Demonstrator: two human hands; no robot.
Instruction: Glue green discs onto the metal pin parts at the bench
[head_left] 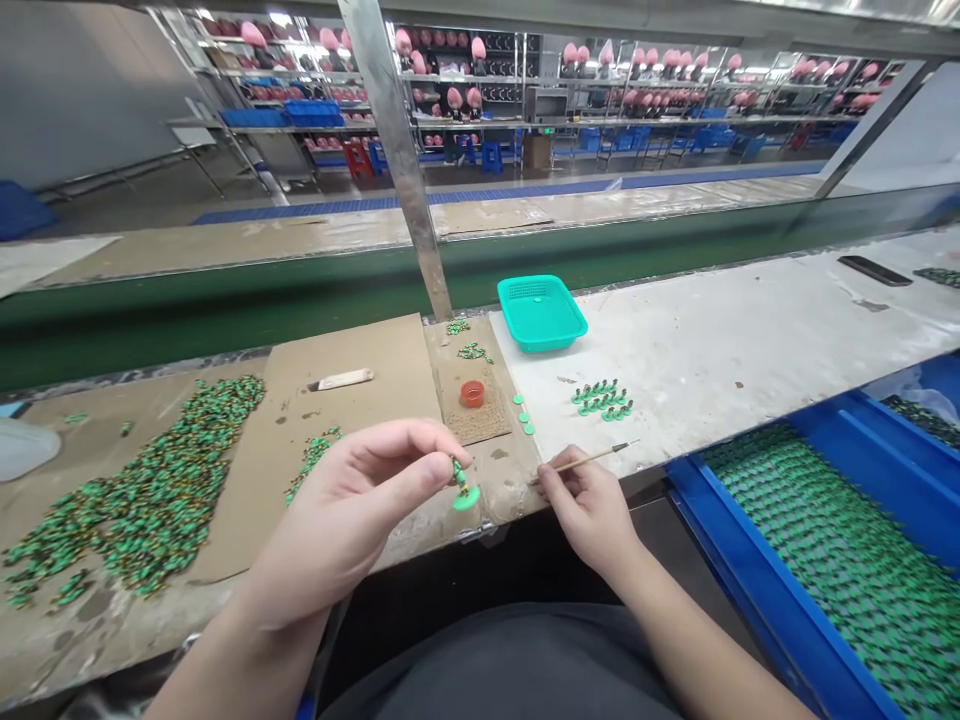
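a red stool (358,159) stands near long metal shelves (484,125), grey floor (574,178) beneath.

Partly lost to me
Left hand (356,490) hides part of the green piece (463,489); my view crops the blue crate (765,585)

- Parts heap (161,490) left on bench (712,340)
- Tool (343,380) on cardboard (360,345), right of heap
- Cup (472,402) right of tool
- Basket (547,320) behind standing pieces (604,400)
- Bin (765,565) right, below bench, loaded
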